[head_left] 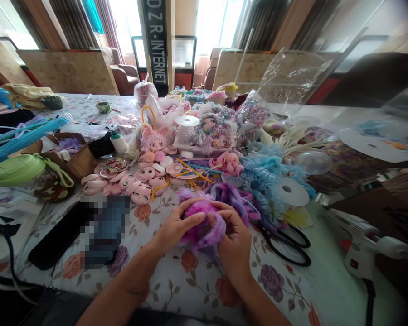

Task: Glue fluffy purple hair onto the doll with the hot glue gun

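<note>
A fluffy pink and purple piece (200,235) is held between both hands above the flowered tablecloth, near the front of the table. My left hand (180,224) grips its left side, thumb lying across the top. On the right side, my right hand (234,240) pinches a curled fuzzy strip of it between thumb and fingers. Behind the hands lies more purple fuzzy material (229,197), reaching towards the blue ruffled fabric. Parts of the fingertips are hidden in the fluff.
Black-handled scissors (287,246) lie right of my hands, with a white glue gun (357,244) farther right. Pink doll faces (141,192), a spool (187,129) and finished dolls (154,142) stand behind. A black case (59,235) and a blurred dark object (107,231) lie left.
</note>
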`<state>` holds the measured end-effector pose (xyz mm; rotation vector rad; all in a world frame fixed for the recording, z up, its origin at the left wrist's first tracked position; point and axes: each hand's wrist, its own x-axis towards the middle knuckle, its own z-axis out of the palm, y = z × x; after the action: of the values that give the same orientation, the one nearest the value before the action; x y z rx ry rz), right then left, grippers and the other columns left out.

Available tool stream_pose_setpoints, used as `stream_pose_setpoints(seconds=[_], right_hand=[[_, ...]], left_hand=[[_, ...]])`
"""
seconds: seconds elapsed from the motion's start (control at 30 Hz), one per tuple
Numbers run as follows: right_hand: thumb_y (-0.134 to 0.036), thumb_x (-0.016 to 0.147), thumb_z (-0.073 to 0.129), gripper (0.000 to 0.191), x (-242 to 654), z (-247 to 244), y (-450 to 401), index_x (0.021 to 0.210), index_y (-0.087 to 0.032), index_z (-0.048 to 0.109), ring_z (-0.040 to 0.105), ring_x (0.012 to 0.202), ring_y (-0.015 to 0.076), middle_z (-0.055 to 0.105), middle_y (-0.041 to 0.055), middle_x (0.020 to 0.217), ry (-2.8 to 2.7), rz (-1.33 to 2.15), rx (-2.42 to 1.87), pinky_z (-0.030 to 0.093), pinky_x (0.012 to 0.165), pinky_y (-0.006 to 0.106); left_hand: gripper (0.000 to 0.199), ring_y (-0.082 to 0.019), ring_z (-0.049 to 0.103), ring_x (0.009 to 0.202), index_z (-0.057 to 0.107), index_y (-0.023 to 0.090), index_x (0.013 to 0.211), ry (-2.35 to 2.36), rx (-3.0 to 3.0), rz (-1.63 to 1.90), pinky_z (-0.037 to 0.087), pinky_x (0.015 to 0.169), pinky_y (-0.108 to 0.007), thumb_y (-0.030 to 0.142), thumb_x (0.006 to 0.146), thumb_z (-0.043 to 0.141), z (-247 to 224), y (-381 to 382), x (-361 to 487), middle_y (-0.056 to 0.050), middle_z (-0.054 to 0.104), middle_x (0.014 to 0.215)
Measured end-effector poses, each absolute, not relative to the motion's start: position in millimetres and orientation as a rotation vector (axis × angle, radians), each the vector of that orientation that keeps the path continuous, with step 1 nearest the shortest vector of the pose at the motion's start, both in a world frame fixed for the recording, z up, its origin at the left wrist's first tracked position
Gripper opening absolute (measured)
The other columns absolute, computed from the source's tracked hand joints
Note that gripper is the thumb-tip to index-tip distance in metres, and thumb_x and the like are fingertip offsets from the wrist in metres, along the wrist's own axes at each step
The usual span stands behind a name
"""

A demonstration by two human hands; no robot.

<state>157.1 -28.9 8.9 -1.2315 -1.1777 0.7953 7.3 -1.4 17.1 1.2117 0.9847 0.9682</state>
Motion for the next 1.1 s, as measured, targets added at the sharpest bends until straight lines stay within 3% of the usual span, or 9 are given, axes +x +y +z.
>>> stream_pose_setpoints(seconds=[0.13, 0.27, 0.33, 0.5, 0.8, 1.1], right_hand=[[-0.031, 0.080, 0.071, 0.015, 156.8, 12.5, -25.5, 0.071, -0.021, 0.064, 0.066, 0.089, 0.0204, 0.071, 0.0046, 0.101, -1.164, 0.804, -1.220, 0.050, 0.077, 0.030], [-0.031, 0.078, 0.072, 0.015, 156.9, 16.2, -23.0, 0.071, -0.021, 0.064, 0.066, 0.085, 0.0188, 0.071, 0.0035, 0.097, -1.131, 0.839, -1.213, 0.051, 0.074, 0.027], [-0.031, 0.077, 0.072, 0.017, 156.8, 17.4, -22.5, 0.069, -0.020, 0.063, 0.066, 0.085, 0.0185, 0.070, 0.0030, 0.095, -1.116, 0.859, -1.206, 0.051, 0.074, 0.027], [-0.032, 0.076, 0.074, 0.017, 156.0, 18.2, -22.3, 0.070, -0.020, 0.064, 0.067, 0.088, 0.0203, 0.069, 0.0033, 0.096, -1.092, 0.886, -1.200, 0.051, 0.075, 0.027], [-0.033, 0.075, 0.075, 0.019, 157.0, 18.9, -22.0, 0.068, -0.020, 0.064, 0.064, 0.084, 0.0200, 0.069, 0.0033, 0.094, -1.042, 0.900, -1.195, 0.051, 0.073, 0.030], [-0.032, 0.075, 0.074, 0.018, 152.6, 20.0, -22.6, 0.067, -0.020, 0.063, 0.063, 0.081, 0.0192, 0.068, 0.0030, 0.091, -1.032, 0.869, -1.178, 0.051, 0.070, 0.030]], left_hand=[[0.053, -0.030, 0.053, 0.129, 0.063, 0.018, 0.129, 0.844, 1.104, 0.935, 0.039, 0.113, -0.041, 0.053, 0.089, 0.057, 17.5, -1.1, 4.9, -0.009, 0.063, 0.136], [0.078, -0.033, 0.056, 0.122, 0.058, 0.024, 0.136, 0.883, 1.186, 0.825, 0.045, 0.104, -0.041, 0.045, 0.065, 0.084, 13.8, -0.4, -0.3, -0.008, 0.063, 0.133], [0.083, -0.033, 0.057, 0.120, 0.057, 0.026, 0.137, 0.942, 1.230, 0.795, 0.046, 0.101, -0.040, 0.040, 0.060, 0.088, 11.6, 0.3, -1.4, -0.006, 0.064, 0.130], [0.076, -0.032, 0.057, 0.118, 0.058, 0.025, 0.136, 0.948, 1.208, 0.802, 0.047, 0.099, -0.039, 0.041, 0.066, 0.085, 11.2, -0.1, 0.1, -0.007, 0.064, 0.129], [0.056, -0.031, 0.050, 0.133, 0.058, 0.024, 0.136, 0.837, 1.147, 0.841, 0.037, 0.114, -0.043, 0.046, 0.086, 0.067, 15.9, -1.3, 2.1, -0.007, 0.057, 0.144], [0.053, -0.030, 0.057, 0.125, 0.062, 0.023, 0.130, 0.908, 1.199, 0.883, 0.043, 0.109, -0.040, 0.047, 0.084, 0.069, 13.0, 0.0, 2.8, -0.007, 0.063, 0.136]])
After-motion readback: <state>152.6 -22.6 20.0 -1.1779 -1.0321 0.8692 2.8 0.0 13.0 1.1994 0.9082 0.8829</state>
